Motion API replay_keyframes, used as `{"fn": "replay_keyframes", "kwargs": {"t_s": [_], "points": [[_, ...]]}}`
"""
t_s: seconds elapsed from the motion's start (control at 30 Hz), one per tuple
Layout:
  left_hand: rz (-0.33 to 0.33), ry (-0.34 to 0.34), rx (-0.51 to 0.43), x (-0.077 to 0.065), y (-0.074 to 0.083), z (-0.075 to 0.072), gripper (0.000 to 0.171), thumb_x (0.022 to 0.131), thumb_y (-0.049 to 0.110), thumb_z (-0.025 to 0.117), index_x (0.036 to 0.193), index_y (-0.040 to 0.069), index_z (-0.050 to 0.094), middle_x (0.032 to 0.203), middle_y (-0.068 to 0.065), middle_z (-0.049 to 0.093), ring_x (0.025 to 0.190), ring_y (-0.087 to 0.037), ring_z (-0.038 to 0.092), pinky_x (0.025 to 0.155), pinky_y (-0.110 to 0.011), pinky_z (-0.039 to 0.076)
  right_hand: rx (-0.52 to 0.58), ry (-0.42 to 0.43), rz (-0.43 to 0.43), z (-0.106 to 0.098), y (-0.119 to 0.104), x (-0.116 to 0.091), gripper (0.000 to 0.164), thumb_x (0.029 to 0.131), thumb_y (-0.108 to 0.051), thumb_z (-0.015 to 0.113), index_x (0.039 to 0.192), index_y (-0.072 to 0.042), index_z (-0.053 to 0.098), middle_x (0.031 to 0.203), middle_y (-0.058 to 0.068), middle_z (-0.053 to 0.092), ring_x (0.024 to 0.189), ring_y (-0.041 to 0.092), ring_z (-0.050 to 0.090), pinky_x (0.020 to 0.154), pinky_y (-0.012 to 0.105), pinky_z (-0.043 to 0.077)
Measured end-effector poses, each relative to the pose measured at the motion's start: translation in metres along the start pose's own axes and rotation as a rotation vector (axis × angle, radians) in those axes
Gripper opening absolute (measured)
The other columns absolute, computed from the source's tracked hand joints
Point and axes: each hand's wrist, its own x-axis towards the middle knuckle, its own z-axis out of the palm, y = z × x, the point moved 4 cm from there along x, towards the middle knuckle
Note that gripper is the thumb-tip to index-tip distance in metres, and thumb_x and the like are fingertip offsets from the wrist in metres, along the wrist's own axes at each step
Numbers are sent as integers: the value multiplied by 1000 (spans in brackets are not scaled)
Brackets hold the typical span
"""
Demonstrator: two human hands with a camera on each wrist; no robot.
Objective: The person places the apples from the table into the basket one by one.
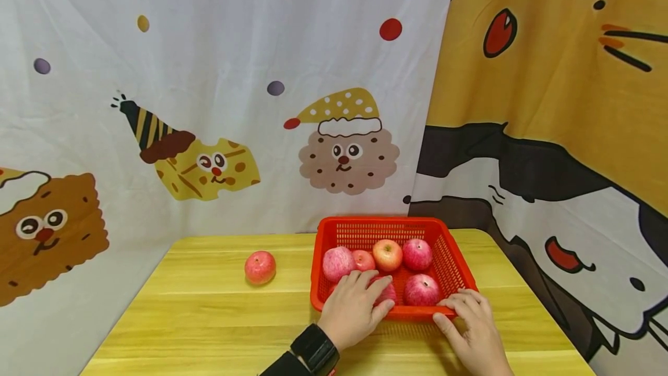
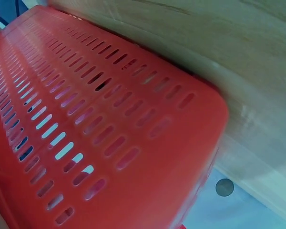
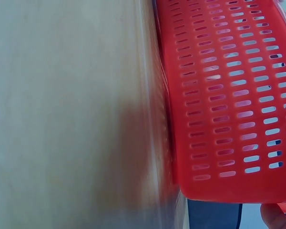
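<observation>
A red plastic basket [image 1: 383,222] with slotted walls stands on the wooden table and holds several apples. Over its front left part my left hand [image 1: 352,309] reaches in, its fingers and thumb around a red apple [image 1: 387,291] low in the basket. That hand hides part of this apple and the basket's front left. My right hand [image 1: 472,326] grips the front right corner of the rim, thumb outside and fingers over the top. Its thumb [image 3: 275,217] shows beneath the rim in the right wrist view. The left wrist view is mostly filled by the basket's slotted wall [image 2: 176,157].
One apple [image 1: 260,267] lies on the table [image 1: 209,318] left of the basket. Inside, a yellowish apple [image 1: 387,255] and other red ones sit toward the back. A printed curtain [image 1: 235,45] hangs behind the table and another [image 1: 548,103] on the right.
</observation>
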Motion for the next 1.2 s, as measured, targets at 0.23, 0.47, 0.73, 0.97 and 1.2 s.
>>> {"fn": "replay_keyframes", "kwargs": {"t_s": [0.23, 0.47, 0.73, 0.97, 1.2], "points": [[-49, 18, -151, -5, -12, -12, 54, 92, 53, 61, 136, 23, 56, 128, 1, 54, 114, -17, 44, 100, -39, 43, -3, 11, -10, 0, -1, 1, 22, 76, -23, 84, 91, -24, 69, 101, 0, 62, 115, 29, 40, 87, 55, 33], [-108, 204, -227, -18, -72, -44, 53, 91, 42, 67, 131, 9, 58, 132, -9, 53, 121, -24, 41, 100, -50, 41, -4, 0, 14, 1, 0, 1, 21, 77, -23, 84, 92, -24, 69, 102, 0, 62, 116, 28, 38, 88, 55, 33], [-385, 150, -70, -55, -185, -50, 64, 87, 45, 72, 136, 7, 56, 136, -20, 49, 122, -43, 38, 99, -61, 36, -4, 0, 12, 1, 2, 1, 21, 77, -23, 84, 91, -23, 69, 101, -1, 62, 116, 29, 38, 88, 55, 33], [-480, -82, -21, -87, -228, -17, 74, 82, 45, 78, 142, 9, 53, 144, -27, 41, 120, -58, 34, 99, -68, 34, -11, 7, 4, 1, 2, -1, 21, 77, -22, 84, 90, -24, 68, 99, -3, 62, 114, 28, 39, 88, 55, 31], [-567, -229, -64, -89, -238, 4, 71, 80, 38, 80, 141, 14, 52, 137, -29, 42, 97, -53, 51, 76, -62, 51, -14, 32, -17, 0, -2, 2, 23, 75, -22, 85, 92, -23, 69, 101, -2, 62, 115, 28, 40, 86, 54, 32]]}}
